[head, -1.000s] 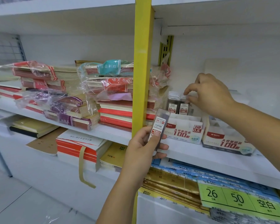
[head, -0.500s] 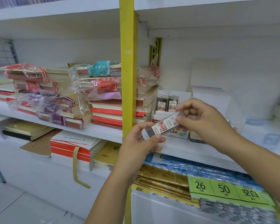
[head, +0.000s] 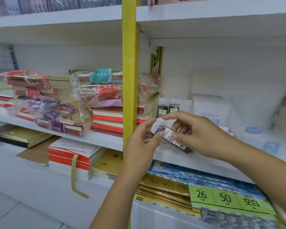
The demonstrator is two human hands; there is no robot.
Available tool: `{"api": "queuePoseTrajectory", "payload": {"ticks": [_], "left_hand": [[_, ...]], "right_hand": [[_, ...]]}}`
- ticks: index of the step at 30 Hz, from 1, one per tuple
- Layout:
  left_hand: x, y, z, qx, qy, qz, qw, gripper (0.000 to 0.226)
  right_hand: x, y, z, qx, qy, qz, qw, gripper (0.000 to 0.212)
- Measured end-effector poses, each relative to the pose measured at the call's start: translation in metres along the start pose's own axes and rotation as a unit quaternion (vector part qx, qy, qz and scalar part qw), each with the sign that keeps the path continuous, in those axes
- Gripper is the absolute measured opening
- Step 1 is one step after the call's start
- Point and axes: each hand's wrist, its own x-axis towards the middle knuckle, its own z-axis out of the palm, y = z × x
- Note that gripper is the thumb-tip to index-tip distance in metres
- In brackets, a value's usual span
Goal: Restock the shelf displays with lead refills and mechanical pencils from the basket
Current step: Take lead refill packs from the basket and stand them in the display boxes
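Holding lead refill case (head: 172,138) at frame centre, before shelf (head: 168,157): left grip (head: 141,144) pinching capped end, right grip (head: 203,134) pinching labelled body. Next, we judge: stand it upright beside stocked refills (head: 163,107) just above.

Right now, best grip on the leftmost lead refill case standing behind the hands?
The leftmost lead refill case stands upright, second case close on its right, notebook stack on its left. Likely pinch its top front-to-back, coming from above.
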Motion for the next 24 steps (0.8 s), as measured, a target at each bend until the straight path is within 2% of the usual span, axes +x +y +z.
{"api": "queuePoseTrajectory", "payload": {"ticks": [2,4,6,8,14,17,20,24], "left_hand": [[0.002,-0.004,0.006,0.156,0.027,0.083,0.984,0.046],[0.005,-0.008,0.012,0.279,0.026,0.158,0.947,0.051],[0.006,-0.016,0.017,0.333,0.0,0.185,0.924,0.056],[0.007,-0.025,0.019,0.359,-0.023,0.189,0.914,0.06],[0.01,-0.037,0.021,0.387,-0.027,0.187,0.902,0.061],[0.01,-0.038,0.021,0.385,-0.025,0.188,0.903,0.06],[0.009,-0.039,0.021,0.382,-0.022,0.189,0.904,0.059],[0.009,-0.041,0.021,0.376,-0.026,0.19,0.906,0.06]], "right_hand": [[0.009,0.002,-0.013,0.026,0.029,0.021,0.999,0.066],[0.02,0.005,-0.027,0.054,0.1,0.027,0.993,0.068],[0.033,0.008,-0.036,0.062,0.179,0.014,0.982,0.063],[0.046,0.014,-0.036,0.043,0.223,-0.004,0.974,0.056],[0.07,0.038,-0.018,-0.121,0.18,-0.006,0.976,0.043],[0.073,0.049,-0.014,-0.147,0.141,0.014,0.979,0.042],[0.078,0.054,-0.015,-0.125,0.123,0.034,0.984,0.038],[0.089,0.06,-0.014,-0.231,0.139,0.016,0.963,0.011]]}}
